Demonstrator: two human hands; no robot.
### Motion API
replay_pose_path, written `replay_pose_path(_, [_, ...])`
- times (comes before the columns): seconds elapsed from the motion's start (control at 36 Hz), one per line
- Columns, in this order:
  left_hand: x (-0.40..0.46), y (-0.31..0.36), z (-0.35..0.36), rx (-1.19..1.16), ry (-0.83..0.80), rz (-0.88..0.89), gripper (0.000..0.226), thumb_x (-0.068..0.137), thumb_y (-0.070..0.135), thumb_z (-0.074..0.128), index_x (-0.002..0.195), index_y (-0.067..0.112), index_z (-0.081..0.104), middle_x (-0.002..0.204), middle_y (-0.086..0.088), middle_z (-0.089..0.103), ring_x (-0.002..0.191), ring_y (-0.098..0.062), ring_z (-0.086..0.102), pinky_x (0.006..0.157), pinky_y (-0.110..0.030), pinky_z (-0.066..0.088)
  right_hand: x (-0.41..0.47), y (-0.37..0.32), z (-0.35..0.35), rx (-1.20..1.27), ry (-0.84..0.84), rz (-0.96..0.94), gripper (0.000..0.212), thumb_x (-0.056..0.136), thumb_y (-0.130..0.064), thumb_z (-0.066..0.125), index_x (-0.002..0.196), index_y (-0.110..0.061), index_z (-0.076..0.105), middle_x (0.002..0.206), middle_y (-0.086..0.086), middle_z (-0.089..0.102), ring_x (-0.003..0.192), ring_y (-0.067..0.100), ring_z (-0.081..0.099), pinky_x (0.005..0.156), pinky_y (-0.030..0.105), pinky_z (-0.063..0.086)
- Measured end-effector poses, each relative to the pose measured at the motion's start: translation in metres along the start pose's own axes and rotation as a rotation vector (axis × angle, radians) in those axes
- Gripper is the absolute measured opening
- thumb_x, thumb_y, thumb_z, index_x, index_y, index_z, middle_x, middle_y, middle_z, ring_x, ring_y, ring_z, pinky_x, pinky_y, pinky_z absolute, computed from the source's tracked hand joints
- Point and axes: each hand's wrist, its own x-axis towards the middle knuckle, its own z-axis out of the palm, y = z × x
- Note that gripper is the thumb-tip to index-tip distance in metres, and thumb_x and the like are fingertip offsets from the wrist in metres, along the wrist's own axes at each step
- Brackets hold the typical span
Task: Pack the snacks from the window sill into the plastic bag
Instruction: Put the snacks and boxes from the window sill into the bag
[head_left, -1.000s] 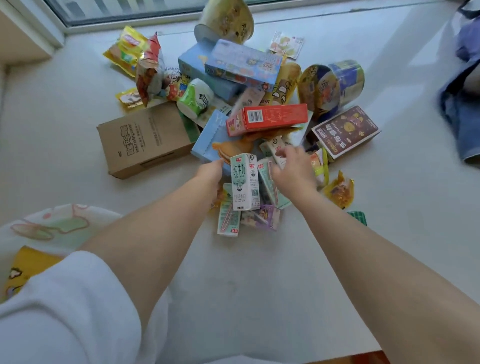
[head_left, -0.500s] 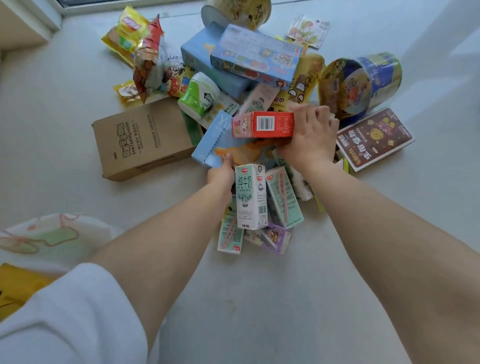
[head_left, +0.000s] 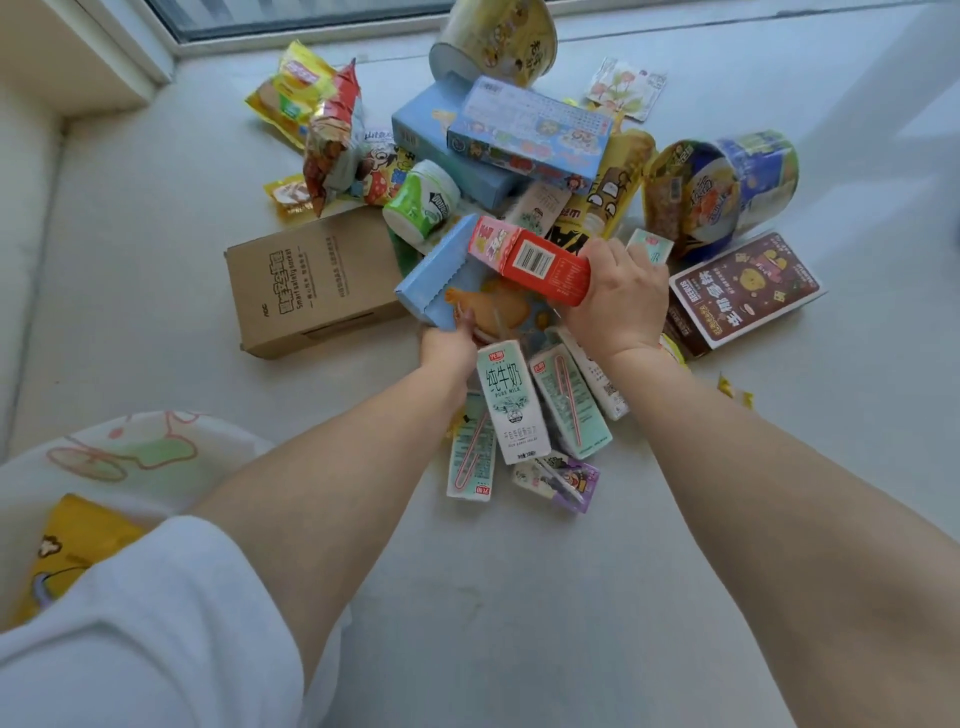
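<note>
Both hands work the snack pile on the window sill (head_left: 519, 597). The right hand (head_left: 621, 299) grips the red box (head_left: 535, 260), lifted and tilted. The left hand (head_left: 449, 345) seemingly pinches the light-blue packet (head_left: 441, 270), its fingers mostly hidden.

I wear a loose white short sleeve (head_left: 145, 634) on my left arm; my forearms and hands are bare.
</note>
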Motion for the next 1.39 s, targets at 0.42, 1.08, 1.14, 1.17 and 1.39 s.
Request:
replay_pose_path(0.42, [-0.056,0.026,-0.083,-0.008,0.233,0.338,0.043,0.096,0.031,0.051,0.128,0.007,0.034,0.121,-0.014,0.056,0.108,-0.032,0.056,0.078,-0.033,0.04,-0.043,-0.059,-0.071,0.815,-0.22,0.488,0.041,0.07,-0.039,0.079,0.103,-0.028,0.056,0.098,-0.009,0.061,0.096,0.017,0.059,0.09,0.038,0.05])
replay_pose_path(1.08, [-0.114,-0.023,-0.258,-0.081,0.311,0.575,0.043,0.095,0.037,0.051,0.123,0.006,0.04,0.098,-0.003,0.054,0.086,-0.019,0.053,0.066,-0.024,0.041,-0.156,-0.179,-0.074,1.226,-0.593,0.491,0.034,0.075,-0.032,0.076,0.104,-0.022,0.06,0.108,0.005,0.068,0.099,0.023,0.065,0.087,0.037,0.052])
replay_pose_path(1.14, [-0.117,-0.027,-0.276,-0.068,0.311,0.62,0.041,0.095,0.036,0.052,0.121,0.006,0.042,0.096,-0.003,0.054,0.083,-0.018,0.053,0.058,-0.018,0.04,-0.165,-0.195,-0.073,1.215,-0.636,0.457,0.037,0.074,-0.033,0.076,0.105,-0.023,0.059,0.111,0.004,0.067,0.102,0.023,0.064,0.088,0.037,0.051])
replay_pose_path(1.17, [-0.118,-0.029,-0.285,-0.056,0.309,0.635,0.04,0.094,0.036,0.053,0.119,0.007,0.043,0.093,-0.002,0.054,0.081,-0.017,0.052,0.056,-0.014,0.039,-0.17,-0.203,-0.073,1.211,-0.662,0.433,0.036,0.074,-0.034,0.075,0.105,-0.023,0.059,0.111,0.004,0.067,0.103,0.022,0.063,0.088,0.036,0.05])
replay_pose_path(1.39, [-0.129,-0.044,-0.372,0.013,0.351,0.709,0.04,0.078,0.027,0.075,0.1,0.016,0.043,0.088,-0.001,0.058,0.082,-0.024,0.06,0.066,-0.03,0.05,-0.2,-0.264,-0.068,1.16,-0.71,0.31,0.043,0.077,-0.03,0.073,0.116,-0.018,0.057,0.111,0.001,0.066,0.102,0.017,0.062,0.089,0.035,0.05])
